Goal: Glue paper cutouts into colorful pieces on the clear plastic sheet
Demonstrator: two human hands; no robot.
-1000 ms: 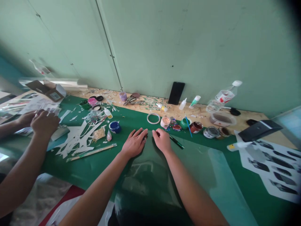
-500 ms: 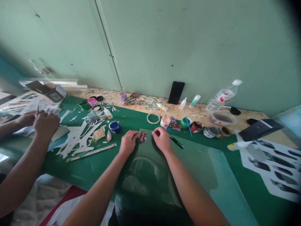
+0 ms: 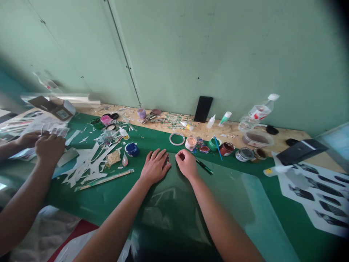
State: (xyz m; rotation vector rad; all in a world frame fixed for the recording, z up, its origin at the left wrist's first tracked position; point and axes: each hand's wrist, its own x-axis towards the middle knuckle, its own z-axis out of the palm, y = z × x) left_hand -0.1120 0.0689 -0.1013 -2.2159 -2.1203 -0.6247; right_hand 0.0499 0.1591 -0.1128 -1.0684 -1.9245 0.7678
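My left hand [image 3: 155,165] lies flat, fingers spread, on the far edge of a clear plastic sheet [image 3: 231,189]. It covers a small colourful picture piece [image 3: 167,159], of which only a sliver shows by the fingers. Just to its right, my right hand [image 3: 187,163] rests on the sheet with the fingers curled into a pinch. Whatever the pinch may hold is hidden. Beside the right hand lies a dark, thin pen-like tool [image 3: 204,166]. Beyond the hands are a roll of tape [image 3: 177,139] and a jar of peach paint [image 3: 191,143].
At the left, a co-worker's hands [image 3: 50,145] hold a thin tool over papers. White paper scraps [image 3: 84,163], a stick [image 3: 105,180] and a blue paint jar [image 3: 132,149] lie between us. Paint jars [image 3: 227,148], a bottle [image 3: 259,112] and a phone [image 3: 203,109] stand at the back.
My left hand has moved right and opened flat over the small picture piece, which was in plain view before. My right hand has stayed nearly in place, still pinched.
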